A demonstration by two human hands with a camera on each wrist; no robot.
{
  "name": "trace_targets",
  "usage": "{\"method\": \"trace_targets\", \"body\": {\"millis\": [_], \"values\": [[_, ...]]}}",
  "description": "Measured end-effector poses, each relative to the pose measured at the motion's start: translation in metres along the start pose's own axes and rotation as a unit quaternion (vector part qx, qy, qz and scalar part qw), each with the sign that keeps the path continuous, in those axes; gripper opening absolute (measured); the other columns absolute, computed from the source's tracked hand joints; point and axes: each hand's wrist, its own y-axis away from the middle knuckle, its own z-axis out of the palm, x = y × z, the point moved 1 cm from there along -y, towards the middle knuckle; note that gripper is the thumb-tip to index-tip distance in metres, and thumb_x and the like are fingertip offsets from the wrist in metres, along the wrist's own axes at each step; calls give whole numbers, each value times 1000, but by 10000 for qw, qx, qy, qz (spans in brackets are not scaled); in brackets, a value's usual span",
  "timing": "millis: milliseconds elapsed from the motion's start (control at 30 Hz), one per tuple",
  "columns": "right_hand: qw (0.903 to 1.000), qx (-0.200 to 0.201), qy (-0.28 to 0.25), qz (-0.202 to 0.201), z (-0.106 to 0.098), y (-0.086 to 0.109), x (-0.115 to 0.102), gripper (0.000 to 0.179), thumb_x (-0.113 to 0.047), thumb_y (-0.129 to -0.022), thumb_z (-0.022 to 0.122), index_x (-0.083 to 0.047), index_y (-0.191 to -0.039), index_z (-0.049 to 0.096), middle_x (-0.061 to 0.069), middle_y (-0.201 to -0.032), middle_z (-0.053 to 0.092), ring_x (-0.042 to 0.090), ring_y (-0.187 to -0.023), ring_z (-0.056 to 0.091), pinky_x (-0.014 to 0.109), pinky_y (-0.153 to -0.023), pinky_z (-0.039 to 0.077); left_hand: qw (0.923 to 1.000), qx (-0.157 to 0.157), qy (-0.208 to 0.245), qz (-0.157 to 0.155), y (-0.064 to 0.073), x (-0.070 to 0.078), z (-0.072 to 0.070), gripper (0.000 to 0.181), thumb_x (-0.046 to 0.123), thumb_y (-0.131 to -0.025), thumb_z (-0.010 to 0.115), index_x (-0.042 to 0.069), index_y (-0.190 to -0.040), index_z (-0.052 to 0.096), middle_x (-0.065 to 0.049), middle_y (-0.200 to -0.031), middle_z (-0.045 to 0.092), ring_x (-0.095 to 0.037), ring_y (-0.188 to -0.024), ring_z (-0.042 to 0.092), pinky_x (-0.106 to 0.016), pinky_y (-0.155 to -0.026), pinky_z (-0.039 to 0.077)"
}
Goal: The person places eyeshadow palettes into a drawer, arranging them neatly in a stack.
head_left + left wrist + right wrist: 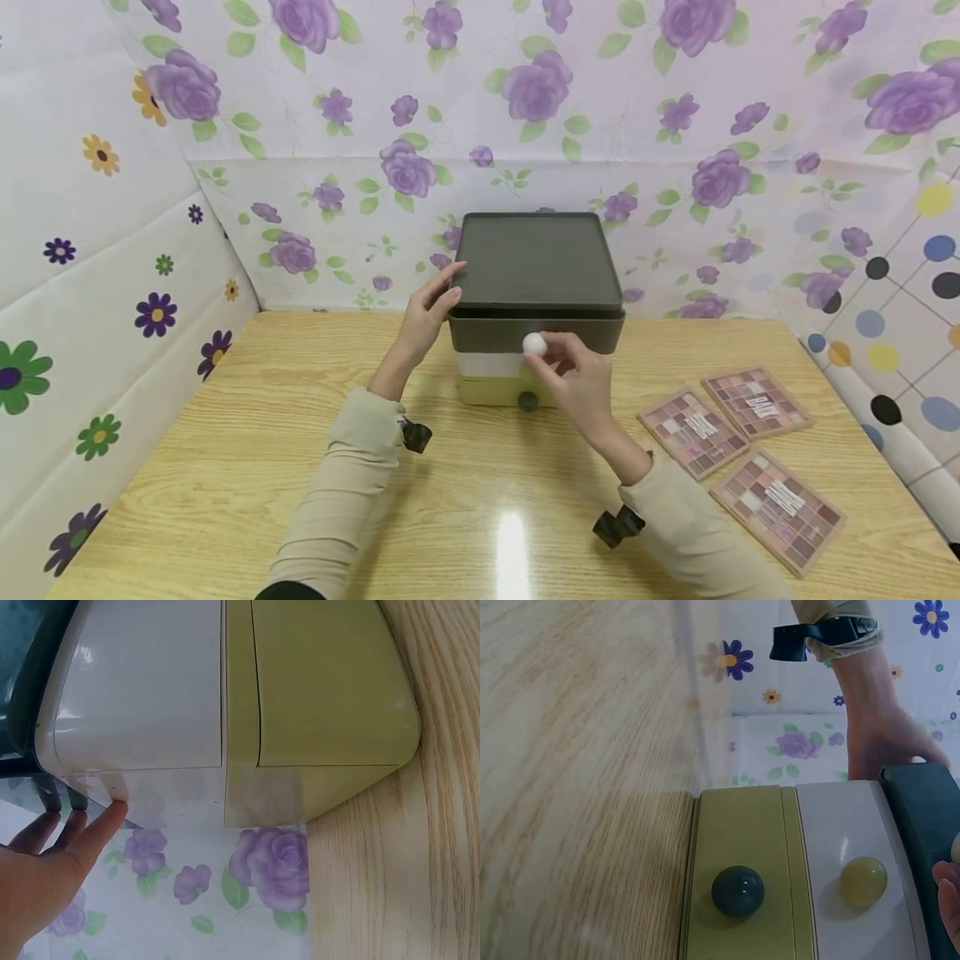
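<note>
A small storage box with a dark grey-green top [536,258] stands at the back of the table. Its drawers are stacked: dark green [487,336], white [150,682] and yellow-green [330,682]. My right hand [581,383] pinches the round white knob [534,344] of the dark drawer between thumb and fingers. That drawer's front sits a little forward of the top, with a dark gap above it. Against the box's left side rests my left hand [426,321], its fingers extended. In the right wrist view, the white drawer has a yellowish knob [863,882] and the yellow-green one a dark knob [738,891].
Several-shade makeup palettes lie on the right of the wooden table [300,467]: one nearer the box [678,417], one behind [765,421], one in front [765,479]. Flower-patterned sheeting [315,258] hangs close behind the box.
</note>
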Motion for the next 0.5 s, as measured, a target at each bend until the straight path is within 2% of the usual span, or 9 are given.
{"method": "trace_targets", "body": {"millis": [267, 500], "values": [[9999, 15, 51, -103, -2, 3, -3, 29, 14, -58, 76, 13, -82, 59, 20, -66, 62, 27, -52, 58, 33, -42, 45, 9997, -77, 218, -19, 0, -1, -2, 46, 13, -92, 42, -3, -136, 38, 4, -64, 30, -6, -52, 26, -20, -51, 26], [9999, -2, -8, -120, 1, 16, 19, 31, 9, -58, 78, 6, -85, 62, 14, -68, 65, 21, -53, 59, 27, -42, 44, 9990, -74, 440, -60, -1, -3, -3, 46, 11, -91, 41, -4, -135, 39, 5, -63, 29, -5, -50, 24, -18, -50, 25]]}}
